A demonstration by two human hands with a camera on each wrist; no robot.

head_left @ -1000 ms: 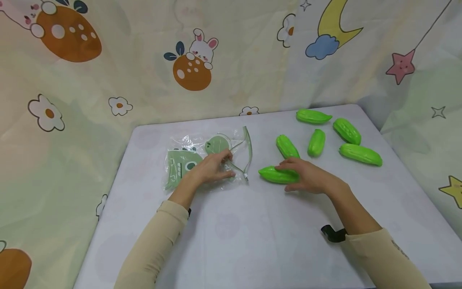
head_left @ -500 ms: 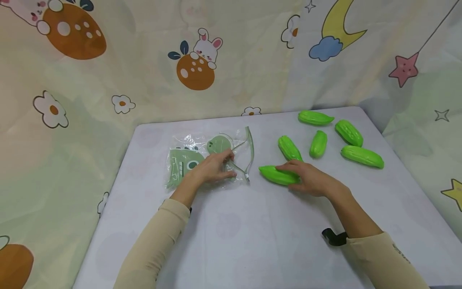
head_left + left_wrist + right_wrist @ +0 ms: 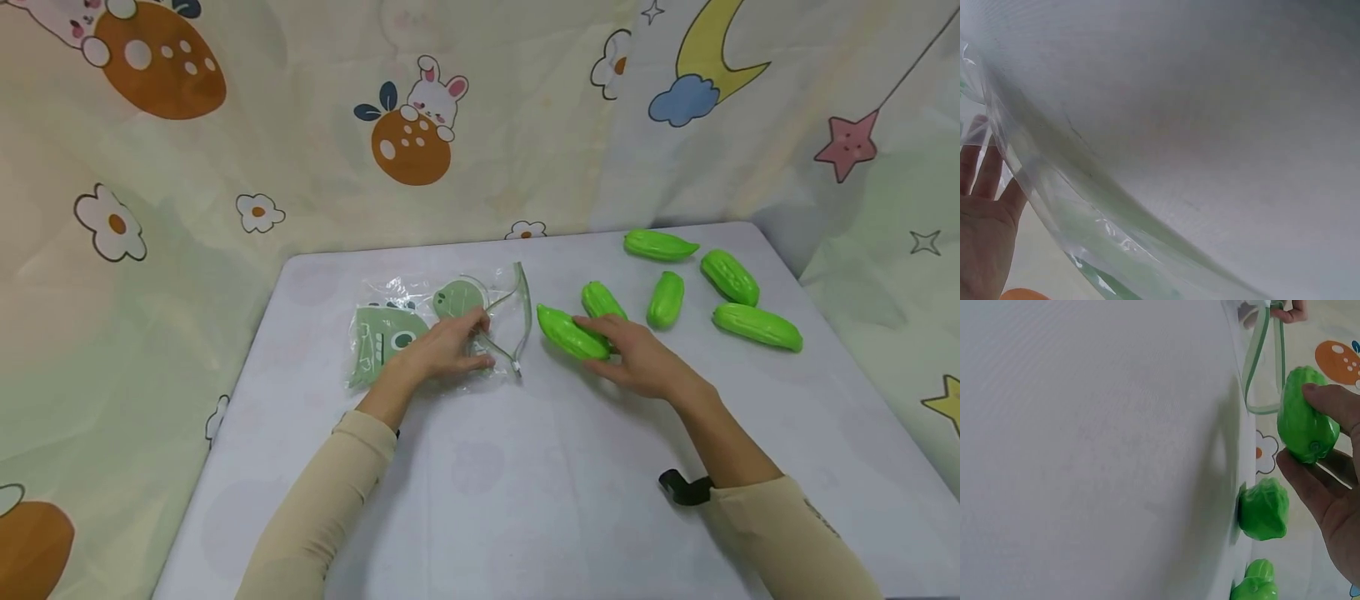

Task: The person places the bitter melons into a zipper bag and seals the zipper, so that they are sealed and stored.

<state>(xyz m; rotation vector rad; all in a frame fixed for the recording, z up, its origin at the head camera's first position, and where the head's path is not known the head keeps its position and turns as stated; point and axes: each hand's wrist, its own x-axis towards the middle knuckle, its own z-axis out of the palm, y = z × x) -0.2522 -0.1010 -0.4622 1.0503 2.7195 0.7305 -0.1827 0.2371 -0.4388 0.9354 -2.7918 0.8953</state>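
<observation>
My left hand (image 3: 442, 350) holds the open mouth of a clear zip bag (image 3: 420, 321) with green printed contents, lying left of centre on the white table (image 3: 525, 467); in the left wrist view the bag (image 3: 1085, 212) fills the frame beside my left palm (image 3: 982, 225). My right hand (image 3: 637, 354) grips a bright green toy gourd (image 3: 570, 332) lifted just right of the bag's green zip rim (image 3: 525, 317). The right wrist view shows the held gourd (image 3: 1305, 415) between thumb and fingers, close to the zip rim (image 3: 1263, 362).
Several more green gourds lie at the table's back right: one (image 3: 600, 300) right behind the held one, one (image 3: 664, 297) upright, one (image 3: 660, 245) by the far edge, others (image 3: 756, 325) near the right edge. A cartoon-print curtain (image 3: 420, 125) hangs behind.
My right hand has picked the gourd up from the table and carried it left and up toward the bag's mouth. The left hand has stayed on the bag.
</observation>
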